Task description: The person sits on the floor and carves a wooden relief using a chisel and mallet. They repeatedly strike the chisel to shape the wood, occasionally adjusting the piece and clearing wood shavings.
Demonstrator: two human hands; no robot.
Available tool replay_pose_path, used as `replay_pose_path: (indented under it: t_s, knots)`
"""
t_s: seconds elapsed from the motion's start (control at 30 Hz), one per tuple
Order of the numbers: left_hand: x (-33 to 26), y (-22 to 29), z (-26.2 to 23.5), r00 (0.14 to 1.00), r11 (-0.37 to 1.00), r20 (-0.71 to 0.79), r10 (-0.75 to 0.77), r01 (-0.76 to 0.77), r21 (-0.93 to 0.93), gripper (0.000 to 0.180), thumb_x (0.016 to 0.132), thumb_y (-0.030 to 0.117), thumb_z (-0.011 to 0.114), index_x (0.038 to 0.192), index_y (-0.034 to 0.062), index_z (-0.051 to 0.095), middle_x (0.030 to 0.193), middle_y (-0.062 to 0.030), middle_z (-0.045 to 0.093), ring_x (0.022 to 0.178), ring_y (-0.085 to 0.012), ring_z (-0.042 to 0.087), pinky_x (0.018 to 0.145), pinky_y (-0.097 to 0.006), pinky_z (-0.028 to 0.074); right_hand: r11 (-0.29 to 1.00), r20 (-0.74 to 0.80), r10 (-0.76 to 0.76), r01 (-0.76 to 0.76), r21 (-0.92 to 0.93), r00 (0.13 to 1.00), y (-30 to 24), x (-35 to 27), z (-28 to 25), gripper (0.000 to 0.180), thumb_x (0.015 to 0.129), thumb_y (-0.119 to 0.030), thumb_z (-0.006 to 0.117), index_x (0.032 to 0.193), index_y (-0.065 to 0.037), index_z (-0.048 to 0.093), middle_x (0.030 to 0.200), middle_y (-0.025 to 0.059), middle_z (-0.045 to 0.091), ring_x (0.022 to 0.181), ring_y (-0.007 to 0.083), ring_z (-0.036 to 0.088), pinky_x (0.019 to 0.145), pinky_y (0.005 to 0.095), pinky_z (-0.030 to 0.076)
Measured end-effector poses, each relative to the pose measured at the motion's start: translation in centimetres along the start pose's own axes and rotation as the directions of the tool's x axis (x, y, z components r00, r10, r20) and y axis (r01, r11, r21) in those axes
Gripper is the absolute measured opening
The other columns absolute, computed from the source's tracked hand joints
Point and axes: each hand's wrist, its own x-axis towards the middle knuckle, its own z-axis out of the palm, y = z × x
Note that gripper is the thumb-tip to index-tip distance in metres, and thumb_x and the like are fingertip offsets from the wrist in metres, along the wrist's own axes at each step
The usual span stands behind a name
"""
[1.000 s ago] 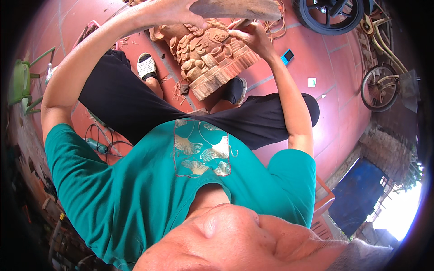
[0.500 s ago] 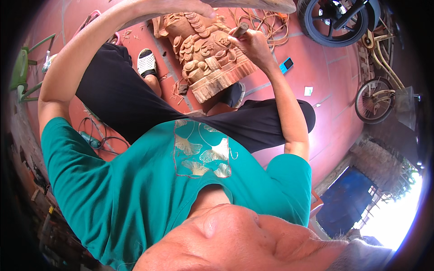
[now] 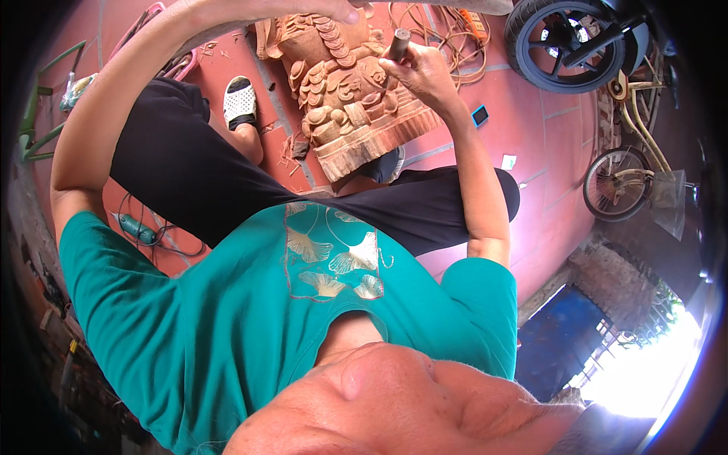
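A carved wooden block with raised relief stands on the floor between my feet. My right hand is closed around the dark round handle of a chisel, held at the right side of the carving; its blade is hidden. Across the top edge reaches my left hand, above the carving's far end and partly cut off. Its fingers are curled round a pale wooden mallet, whose thick end points right; the grip itself is mostly out of the picture.
Wood chips lie beside my sandal. Orange cords coil behind the carving. A phone lies to the right, near a motorbike wheel and a bicycle wheel. A green corded power tool is at left.
The mallet's thick end has shifted right and slightly up. The chisel handle has tipped more upright in my right hand. The whole view has shifted slightly.
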Motion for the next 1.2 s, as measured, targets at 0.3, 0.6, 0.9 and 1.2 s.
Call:
replay_pose_path:
  t_s: [0.3,0.6,0.9,1.2]
  knots:
    - [0.1,0.0,-1.0,0.997,0.997,0.026,-0.068,0.069,-0.023,0.068,0.081,0.044,0.080,0.115,-0.0106,0.057,0.099,-0.0253,0.065,0.088,-0.0290,0.063,0.076,-0.041,0.049,0.775,-0.105,0.056,0.023,0.632,0.993,0.3,2.2,-3.9,0.021,0.097,-0.017,0.069,0.106,0.001,0.071,0.091,0.0090,0.075,0.075,0.0119,0.069,0.067,0.0265,0.057]
    - [0.1,-0.7,-0.5,0.997,0.996,-0.069,0.029,-0.035,-0.083,0.072,0.082,0.042,0.080,0.123,-0.0106,0.053,0.108,-0.0258,0.063,0.098,-0.0294,0.062,0.084,-0.040,0.049,0.733,-0.068,0.124,-0.045,0.679,0.990,-0.2,3.9,-0.6,0.025,0.092,-0.013,0.074,0.107,0.005,0.067,0.090,0.0113,0.073,0.075,0.0158,0.072,0.068,0.0278,0.058]
    - [0.2,-0.8,-0.2,0.999,0.984,0.010,-0.030,0.032,-0.173,0.074,0.084,0.043,0.079,0.128,-0.0107,0.052,0.113,-0.0245,0.062,0.102,-0.0304,0.062,0.088,-0.040,0.049,0.905,-0.102,0.114,-0.061,0.420,0.988,-1.2,4.6,1.5,0.029,0.089,-0.021,0.078,0.100,0.003,0.066,0.081,0.0109,0.073,0.068,0.0163,0.073,0.062,0.0293,0.058]
    - [0.8,-0.6,0.0,0.998,0.999,0.041,-0.052,0.052,-0.003,0.075,0.084,0.045,0.077,0.129,-0.0094,0.052,0.113,-0.0256,0.062,0.101,-0.0336,0.063,0.087,-0.042,0.050,0.971,-0.226,0.054,0.001,0.237,0.973,1.1,4.6,3.8,0.034,0.086,-0.028,0.081,0.099,-0.002,0.065,0.076,0.0108,0.072,0.067,0.0201,0.074,0.063,0.0342,0.057]
